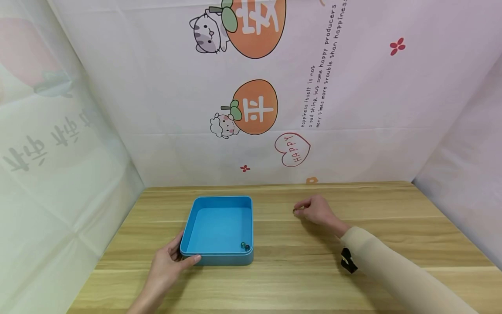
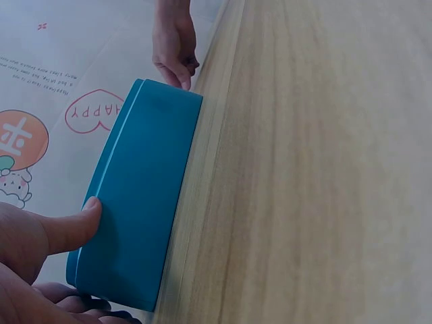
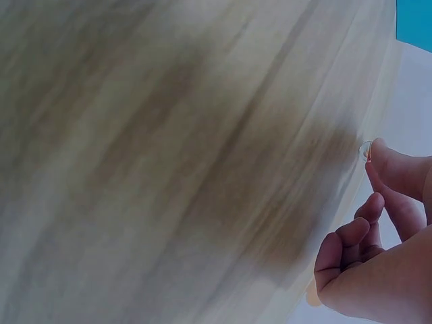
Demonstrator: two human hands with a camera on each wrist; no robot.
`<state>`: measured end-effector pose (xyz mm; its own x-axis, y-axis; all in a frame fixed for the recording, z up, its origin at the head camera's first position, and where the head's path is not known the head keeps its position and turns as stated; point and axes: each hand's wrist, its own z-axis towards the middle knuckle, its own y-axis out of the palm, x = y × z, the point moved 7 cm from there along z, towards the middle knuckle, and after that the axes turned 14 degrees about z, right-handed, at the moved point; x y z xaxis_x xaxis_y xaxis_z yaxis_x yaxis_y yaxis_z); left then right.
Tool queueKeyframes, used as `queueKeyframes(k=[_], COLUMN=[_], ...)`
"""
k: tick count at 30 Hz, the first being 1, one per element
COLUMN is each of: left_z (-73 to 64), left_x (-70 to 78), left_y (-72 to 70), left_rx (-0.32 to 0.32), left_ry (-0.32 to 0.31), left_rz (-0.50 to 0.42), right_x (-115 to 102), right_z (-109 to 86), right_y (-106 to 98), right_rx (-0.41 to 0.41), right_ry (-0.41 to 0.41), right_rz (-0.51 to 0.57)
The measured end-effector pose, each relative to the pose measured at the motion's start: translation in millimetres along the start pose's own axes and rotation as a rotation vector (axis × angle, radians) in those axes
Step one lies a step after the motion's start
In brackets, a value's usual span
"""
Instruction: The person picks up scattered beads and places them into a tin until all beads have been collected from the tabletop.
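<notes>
A shallow blue square box (image 1: 217,224) stands on the wooden table, left of the middle. Two dark greenish glass marbles (image 1: 243,245) lie together inside its near right corner. My left hand (image 1: 164,267) grips the near left corner of the box, thumb (image 2: 84,226) pressed against the front wall and the other fingers round the left side. Off to the right of the box, my right hand (image 1: 318,212) pinches a small clear glass marble (image 3: 365,150) between thumb and index finger, close over the table. The remaining fingers of that hand are curled toward the palm.
The wooden table (image 1: 294,279) meets a white printed cloth (image 1: 176,152) along its back edge. More cloth hangs at the left and right sides. A black band or strap (image 1: 348,261) shows at the right sleeve (image 1: 386,261).
</notes>
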<state>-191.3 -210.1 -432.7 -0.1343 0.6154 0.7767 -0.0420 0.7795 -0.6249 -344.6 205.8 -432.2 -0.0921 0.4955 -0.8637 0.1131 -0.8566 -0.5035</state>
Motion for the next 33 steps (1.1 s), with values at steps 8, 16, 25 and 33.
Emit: queueKeyframes(k=[8, 16, 25, 33], left_z=[-1.1, -1.2, -0.2, 0.1], left_x=[0.9, 1.6, 1.1, 1.0], left_y=[-0.5, -0.2, 0.0, 0.4], left_rx=[-0.004, 0.001, 0.005, -0.001], left_ry=[-0.008, -0.006, 0.006, 0.000], left_rz=[-0.009, -0.003, -0.006, -0.009], right_x=[-4, -5, -4, -12], right_z=[-1.9, -3.4, -5.9, -13.6], right_y=[2, 2, 2, 4], right_rx=[-0.007, -0.016, -0.016, -0.001], right_ry=[-0.023, -0.032, -0.006, -0.044], right_rz=[-0.012, 0.002, 0.038, 0.069])
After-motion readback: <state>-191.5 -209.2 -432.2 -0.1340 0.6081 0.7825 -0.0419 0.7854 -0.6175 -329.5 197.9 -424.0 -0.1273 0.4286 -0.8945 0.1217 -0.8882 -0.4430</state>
